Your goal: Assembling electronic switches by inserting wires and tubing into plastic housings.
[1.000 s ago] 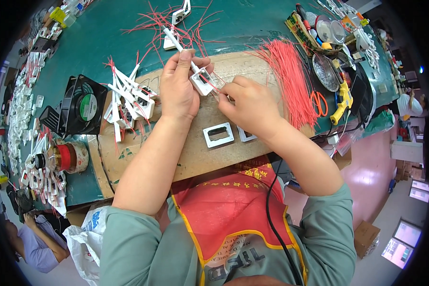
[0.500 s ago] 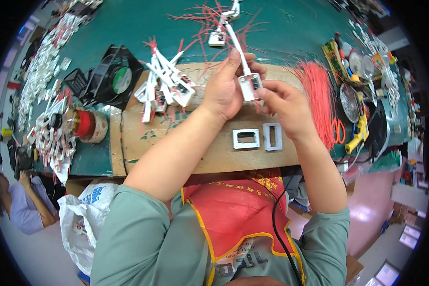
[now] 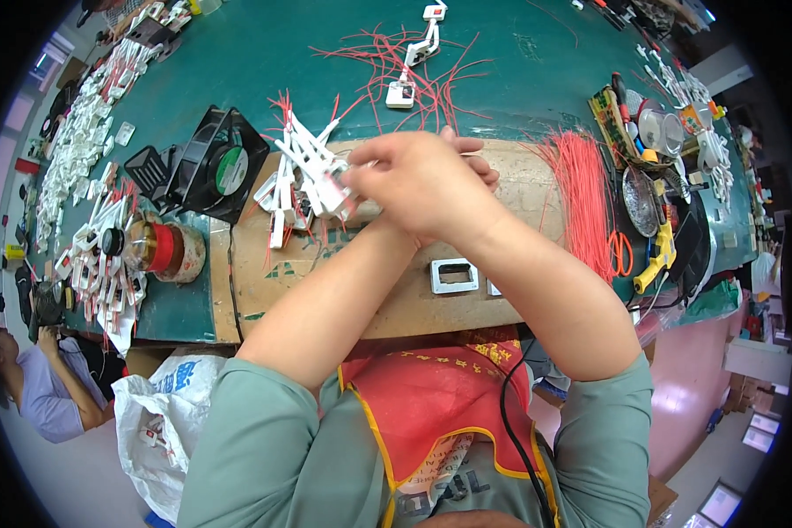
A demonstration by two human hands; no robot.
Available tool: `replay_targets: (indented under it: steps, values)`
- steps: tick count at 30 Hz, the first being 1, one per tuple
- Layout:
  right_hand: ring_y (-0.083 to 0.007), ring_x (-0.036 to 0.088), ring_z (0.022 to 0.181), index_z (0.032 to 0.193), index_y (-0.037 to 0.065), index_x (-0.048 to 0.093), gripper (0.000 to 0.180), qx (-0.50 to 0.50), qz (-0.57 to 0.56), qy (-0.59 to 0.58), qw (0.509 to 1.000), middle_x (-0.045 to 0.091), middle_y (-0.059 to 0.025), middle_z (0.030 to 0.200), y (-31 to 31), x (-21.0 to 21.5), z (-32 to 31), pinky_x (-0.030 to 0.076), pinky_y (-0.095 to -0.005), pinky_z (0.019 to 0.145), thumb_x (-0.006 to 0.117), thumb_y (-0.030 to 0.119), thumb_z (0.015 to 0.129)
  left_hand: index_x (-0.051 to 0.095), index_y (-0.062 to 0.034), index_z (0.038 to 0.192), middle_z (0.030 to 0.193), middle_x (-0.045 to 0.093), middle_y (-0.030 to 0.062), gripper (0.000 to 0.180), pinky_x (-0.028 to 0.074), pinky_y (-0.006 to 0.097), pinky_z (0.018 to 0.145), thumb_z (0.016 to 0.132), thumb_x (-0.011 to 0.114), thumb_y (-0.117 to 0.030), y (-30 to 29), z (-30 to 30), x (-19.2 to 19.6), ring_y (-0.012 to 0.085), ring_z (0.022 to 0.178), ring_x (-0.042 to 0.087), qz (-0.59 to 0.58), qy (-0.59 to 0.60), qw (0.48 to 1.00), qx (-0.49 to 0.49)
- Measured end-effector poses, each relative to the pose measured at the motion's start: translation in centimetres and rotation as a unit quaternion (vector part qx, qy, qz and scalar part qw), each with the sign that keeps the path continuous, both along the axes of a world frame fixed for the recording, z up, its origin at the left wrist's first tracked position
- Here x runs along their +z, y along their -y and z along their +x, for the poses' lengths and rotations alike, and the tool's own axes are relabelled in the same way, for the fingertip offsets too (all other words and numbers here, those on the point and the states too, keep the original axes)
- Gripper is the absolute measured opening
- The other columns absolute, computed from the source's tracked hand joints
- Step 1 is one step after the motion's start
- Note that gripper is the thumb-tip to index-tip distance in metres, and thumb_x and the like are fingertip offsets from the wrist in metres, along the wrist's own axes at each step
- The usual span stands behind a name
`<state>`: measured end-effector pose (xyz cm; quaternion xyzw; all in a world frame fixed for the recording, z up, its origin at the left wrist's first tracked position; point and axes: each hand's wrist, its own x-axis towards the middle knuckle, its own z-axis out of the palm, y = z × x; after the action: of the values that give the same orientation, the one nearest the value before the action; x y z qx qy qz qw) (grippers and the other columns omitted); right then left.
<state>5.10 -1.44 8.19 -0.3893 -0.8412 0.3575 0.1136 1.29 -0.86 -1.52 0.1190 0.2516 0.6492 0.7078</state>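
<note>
Far out at ten o'clock, can see a long heap of white parts (image 3: pixel 57 180) on the green table (image 3: pixel 264 53). Nearer in, at nine, see a glass jar (image 3: pixel 163 249) with a red band. Above it toward ten, see a black fan (image 3: pixel 204 176). Between ten and eleven, on the brown board (image 3: pixel 405 310), find a pile of white boxes (image 3: pixel 328 195) with red wires. Close beside it, near twelve, see the right hand (image 3: pixel 414 180), crossed over the left arm with curled fingers. Cannot tell whether gripping anything or touching the boxes (blurred at the fingertips). Just off centre toward three, see a white frame (image 3: pixel 455 288). Toward one, see the left hand (image 3: pixel 479 165), mostly hidden behind the right, with bent fingers; cannot tell its grip. Past two, see a bundle of red wire (image 3: pixel 581 207); at three, orange scissors (image 3: pixel 621 255) and a yellow glue gun (image 3: pixel 660 255).
</note>
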Motion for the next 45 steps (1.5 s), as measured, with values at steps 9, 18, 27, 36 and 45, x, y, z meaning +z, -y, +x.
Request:
replay_targets:
  steps: [9, 18, 27, 36, 45]
  values:
    - [-0.0088, 0.054, 0.062, 0.103, 0.005, 0.068, 0.026, -0.018, -0.090, -0.103, 0.990, 0.067, -0.0031, 0.078, -9.6, 0.0, -0.1, 0.046, -0.0243, 0.059, 0.063, 0.025, 0.087, 0.059, -0.0037, 0.104, 0.083, 0.062, 0.0043, 0.027, 0.050, 0.030, 0.068, 0.097, 0.050, -0.029, 1.3, 0.5, 0.8, 0.0160, 0.076, 0.062, 0.017, -0.094, 0.995, -0.023]
    - [-0.0116, 0.057, 0.067, 0.111, 0.007, 0.065, 0.042, -0.131, 0.086, -0.093, 0.983, 0.066, -0.0045, 0.082, -20.6, -5.9, -3.1, 0.046, -0.0270, 0.057, 0.070, 0.035, 0.081, 0.064, -0.0007, 0.089, 0.071, 0.062, 0.0064, 0.021, 0.045, 0.031, 0.061, 0.090, 0.061, -0.022, 2.7, 2.4, 2.3, 0.0144, 0.064, 0.057, 0.120, -0.464, 0.877, 0.017]
    - [-0.0099, 0.052, 0.058, 0.091, 0.005, 0.066, 0.020, -0.207, -0.136, -0.239, 0.939, 0.060, -0.0008, 0.074, -19.3, -3.3, -2.1, 0.040, -0.0244, 0.049, 0.066, 0.024, 0.084, 0.064, -0.0009, 0.089, 0.070, 0.062, 0.0068, 0.022, 0.044, 0.029, 0.060, 0.089, 0.062, -0.023, 2.7, 1.5, 2.1, 0.0134, 0.061, 0.054, 0.095, -0.462, 0.879, 0.076]
    - [-0.0074, 0.051, 0.060, 0.094, 0.005, 0.061, 0.018, -0.187, -0.254, -0.273, 0.909, 0.058, 0.0001, 0.074, -9.4, -0.1, 10.3, 0.039, -0.0215, 0.051, 0.067, 0.018, 0.084, 0.055, 0.0008, 0.110, 0.086, 0.063, 0.0094, 0.042, 0.052, 0.024, 0.060, 0.097, 0.050, -0.038, 1.3, -0.1, 1.5, 0.0142, 0.072, 0.063, -0.026, -0.208, 0.972, 0.102]
    - [-0.0199, 0.061, 0.067, 0.110, 0.006, 0.061, 0.027, -0.074, 0.063, -0.080, 0.992, 0.060, -0.0093, 0.079, 0.9, -1.8, 15.7, 0.048, -0.0317, 0.061, 0.064, 0.015, 0.084, 0.058, 0.0028, 0.105, 0.095, 0.066, 0.0145, 0.044, 0.056, 0.030, 0.071, 0.092, 0.059, -0.039, 1.3, -0.2, 2.5, 0.0209, 0.084, 0.067, -0.027, -0.228, 0.970, 0.086]
